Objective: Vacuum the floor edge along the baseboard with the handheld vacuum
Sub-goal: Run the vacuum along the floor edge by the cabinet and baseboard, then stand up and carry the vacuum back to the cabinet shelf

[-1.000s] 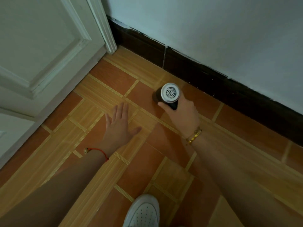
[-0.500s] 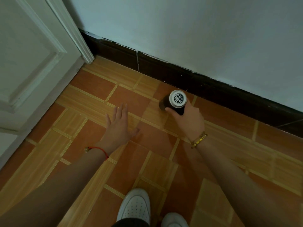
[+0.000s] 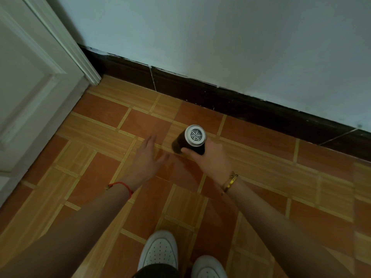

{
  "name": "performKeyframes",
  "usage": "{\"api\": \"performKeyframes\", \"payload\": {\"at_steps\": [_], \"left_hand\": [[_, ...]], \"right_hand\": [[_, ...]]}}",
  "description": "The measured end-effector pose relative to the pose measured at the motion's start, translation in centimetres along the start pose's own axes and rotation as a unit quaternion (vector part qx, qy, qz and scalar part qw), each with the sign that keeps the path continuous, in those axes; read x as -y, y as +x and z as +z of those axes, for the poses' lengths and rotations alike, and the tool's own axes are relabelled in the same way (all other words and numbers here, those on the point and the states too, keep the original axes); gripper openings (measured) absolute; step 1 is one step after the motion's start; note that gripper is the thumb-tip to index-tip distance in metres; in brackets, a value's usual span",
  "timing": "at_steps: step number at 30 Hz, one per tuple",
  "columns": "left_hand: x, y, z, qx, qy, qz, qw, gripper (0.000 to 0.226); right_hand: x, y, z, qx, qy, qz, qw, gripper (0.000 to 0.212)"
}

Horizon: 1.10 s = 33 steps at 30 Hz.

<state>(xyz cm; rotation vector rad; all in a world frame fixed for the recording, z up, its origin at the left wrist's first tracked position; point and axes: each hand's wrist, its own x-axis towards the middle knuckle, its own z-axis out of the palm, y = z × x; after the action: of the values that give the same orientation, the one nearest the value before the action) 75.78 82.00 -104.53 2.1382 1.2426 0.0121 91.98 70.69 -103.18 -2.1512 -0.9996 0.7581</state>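
My right hand [image 3: 210,157] grips the handheld vacuum [image 3: 190,140], a dark cylinder whose white vented end cap faces up at me. Its nozzle end points down at the orange tiled floor [image 3: 140,197] and is hidden behind the body. The vacuum stands a tile's width short of the dark baseboard [image 3: 251,109] that runs along the pale wall. My left hand [image 3: 146,161] hovers low over the floor just left of the vacuum, fingers straight and together, holding nothing.
A white door and its frame [image 3: 40,77] fill the left side and meet the baseboard at the corner. My two white shoes [image 3: 160,251] stand on the tiles at the bottom centre. The wall [image 3: 220,37] rises behind the baseboard.
The vacuum and my right hand have shifted rightward along the baseboard, away from the door corner. My left hand has followed alongside, and both shoes have come into view.
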Motion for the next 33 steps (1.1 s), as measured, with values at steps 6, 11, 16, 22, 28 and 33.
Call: {"api": "performKeyframes", "payload": {"at_steps": [6,11,16,22,28,33], "left_hand": [[-0.2,0.3,-0.5,-0.026,-0.159,-0.073,0.984,0.059],[-0.5,0.6,-1.4,0.075,-0.544,-0.246,0.799,0.047],[-1.1,0.2,-2.0,0.092,-0.635,-0.232,0.731,0.048],[-0.9,-0.2,-2.4,0.083,-0.662,-0.224,0.711,0.048],[-0.3,-0.3,-2.4,0.054,-0.667,-0.200,0.715,0.054],[-0.4,0.1,-2.5,0.037,-0.676,-0.189,0.712,0.045]], "right_hand": [[0.4,-0.3,-0.2,0.084,0.317,0.148,0.933,0.036],[0.0,0.4,-0.7,0.155,0.439,0.234,0.854,0.049],[0.0,0.1,0.0,0.224,0.470,0.263,0.813,0.056],[0.0,-0.1,0.5,0.248,0.468,0.257,0.808,0.056],[0.5,0.1,1.1,0.255,0.474,0.255,0.804,0.054],[0.6,0.4,1.5,0.254,0.478,0.239,0.806,0.053]]}}
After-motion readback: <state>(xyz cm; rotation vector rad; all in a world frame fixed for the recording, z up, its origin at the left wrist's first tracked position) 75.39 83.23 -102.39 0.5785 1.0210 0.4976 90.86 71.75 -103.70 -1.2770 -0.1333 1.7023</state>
